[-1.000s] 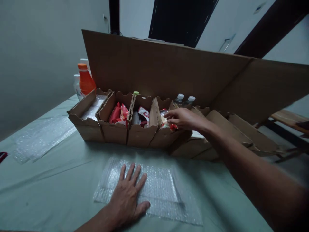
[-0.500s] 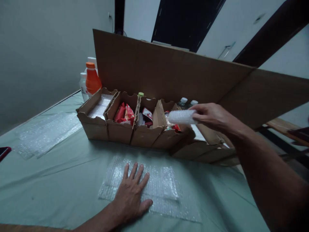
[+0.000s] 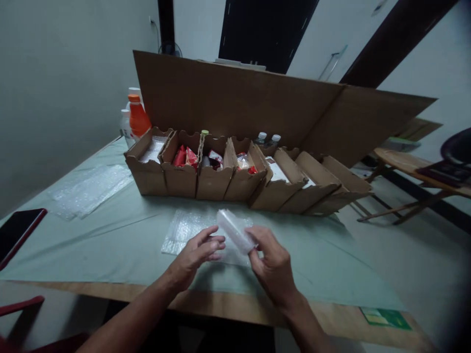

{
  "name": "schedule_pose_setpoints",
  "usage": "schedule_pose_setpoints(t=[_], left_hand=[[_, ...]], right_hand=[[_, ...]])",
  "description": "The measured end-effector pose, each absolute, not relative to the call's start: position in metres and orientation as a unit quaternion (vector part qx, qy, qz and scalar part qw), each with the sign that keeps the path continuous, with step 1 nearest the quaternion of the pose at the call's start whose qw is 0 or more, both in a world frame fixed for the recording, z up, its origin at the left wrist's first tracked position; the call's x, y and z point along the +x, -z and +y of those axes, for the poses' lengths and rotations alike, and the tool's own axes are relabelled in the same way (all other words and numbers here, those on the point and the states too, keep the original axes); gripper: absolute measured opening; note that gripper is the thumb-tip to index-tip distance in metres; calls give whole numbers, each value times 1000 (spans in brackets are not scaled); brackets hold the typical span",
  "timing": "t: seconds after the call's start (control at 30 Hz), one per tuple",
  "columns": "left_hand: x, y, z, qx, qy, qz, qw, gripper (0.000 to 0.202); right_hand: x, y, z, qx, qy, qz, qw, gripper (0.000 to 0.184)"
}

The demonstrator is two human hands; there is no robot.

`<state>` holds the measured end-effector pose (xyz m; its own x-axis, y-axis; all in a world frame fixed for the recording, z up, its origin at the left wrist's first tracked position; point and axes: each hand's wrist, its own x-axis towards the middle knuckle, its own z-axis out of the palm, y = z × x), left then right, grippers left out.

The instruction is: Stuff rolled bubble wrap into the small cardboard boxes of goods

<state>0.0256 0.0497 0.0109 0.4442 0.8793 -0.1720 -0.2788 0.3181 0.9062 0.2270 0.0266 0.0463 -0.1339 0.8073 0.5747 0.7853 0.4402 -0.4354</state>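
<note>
In my right hand [image 3: 271,255] is a bubble-wrap roll [image 3: 236,231], gripped at its lower right end and tilted up to the left. My left hand [image 3: 200,252] is raised just left of the roll, fingers apart and slightly curled, with nothing in it. Beneath both hands, flat bubble-wrap sheets [image 3: 181,230] lie on the green tablecloth [image 3: 121,245]. Behind them stands a row of cardboard boxes [image 3: 180,182], open at the top. Red packets [image 3: 186,157] show in one box and folded bubble wrap [image 3: 153,148] in the leftmost.
A tall cardboard panel [image 3: 235,105] stands behind the boxes. Bottles, one with orange liquid [image 3: 139,117], are at the back left. More bubble wrap [image 3: 93,189] and a phone [image 3: 18,233] lie to the left. A wooden chair [image 3: 408,169] stands at the right.
My right hand has brought the bubble-wrap roll from over the boxes down in front of me. My left hand has lifted off the flat sheets. The view has shifted.
</note>
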Motion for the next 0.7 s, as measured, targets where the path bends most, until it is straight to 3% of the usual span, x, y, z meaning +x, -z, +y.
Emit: schedule_pose_setpoints(t=[0.13,0.3,0.47,0.6,0.7], left_hand=[[25,-13,33,256,-474,338,772,70],[19,-2,25,237,-510,346,751,48],[8,0,13,261,-495,324,763,36],[-16,5,12,235,-466,291,802,40],[-41,9,14,187,-481,236,823,53]], right_hand=[[198,-25,6,-461,-1,-809,364,38],[178,-16,-7,-502,-83,-763,400,32],[169,-13,-1,-612,-194,-617,455,61],[169,-23,5,-607,-314,-575,451,33],[165,-37,2,-598,-316,-562,476,22]])
